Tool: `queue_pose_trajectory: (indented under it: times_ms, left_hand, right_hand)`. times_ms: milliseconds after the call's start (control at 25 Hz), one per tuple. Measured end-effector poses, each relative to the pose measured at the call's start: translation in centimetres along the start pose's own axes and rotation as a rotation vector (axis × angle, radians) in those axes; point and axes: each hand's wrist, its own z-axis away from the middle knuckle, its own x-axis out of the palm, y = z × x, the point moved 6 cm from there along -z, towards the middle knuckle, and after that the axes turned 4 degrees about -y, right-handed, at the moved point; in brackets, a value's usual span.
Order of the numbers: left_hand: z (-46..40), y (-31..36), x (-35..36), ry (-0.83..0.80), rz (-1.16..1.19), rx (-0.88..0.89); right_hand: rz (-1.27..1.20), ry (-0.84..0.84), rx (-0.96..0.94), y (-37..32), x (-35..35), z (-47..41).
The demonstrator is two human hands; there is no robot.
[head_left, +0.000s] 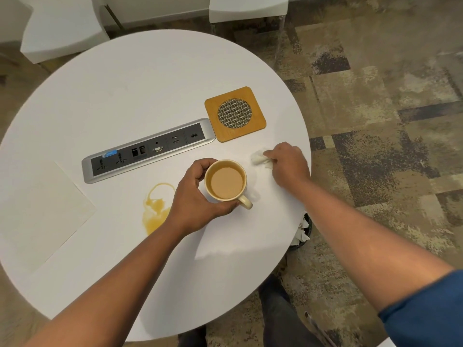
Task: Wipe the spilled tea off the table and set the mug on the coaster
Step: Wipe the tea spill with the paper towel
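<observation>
Gripping the cream mug (226, 181) of milky tea, left hand (198, 196) has fingers curled round its body; mug sits on the round white worktop (125, 78), near the bamboo coaster (235, 113) but not on it. Right hand (288, 164) pinches a crumpled white tissue (260, 159) against the worktop, just right of the mug. Tea spill (156, 206) lies left of the left wrist, below the socket strip (147, 149).

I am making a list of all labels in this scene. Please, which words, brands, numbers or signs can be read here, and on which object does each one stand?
No text can be read for certain.
Blue sticker on the socket panel: marks too blurred to read.
Faint engraving on the panel's silver frame: too small to read.
Mug, coaster, paper sheet: no writing visible.
</observation>
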Motion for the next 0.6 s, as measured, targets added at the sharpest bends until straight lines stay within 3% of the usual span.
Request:
queue_pose_trajectory:
  times_ms: [280,600]
  left_hand:
    - [0.1,-0.2,-0.5,0.020,0.006,0.003]
    - [-1.1,0.2,0.3,0.022,0.006,0.003]
  right_hand:
    - [0.051,-0.304,-0.334,-3.4,3.1,2.8]
    - [0.106,-0.682,-0.353,-3.1,4.3,8.5]
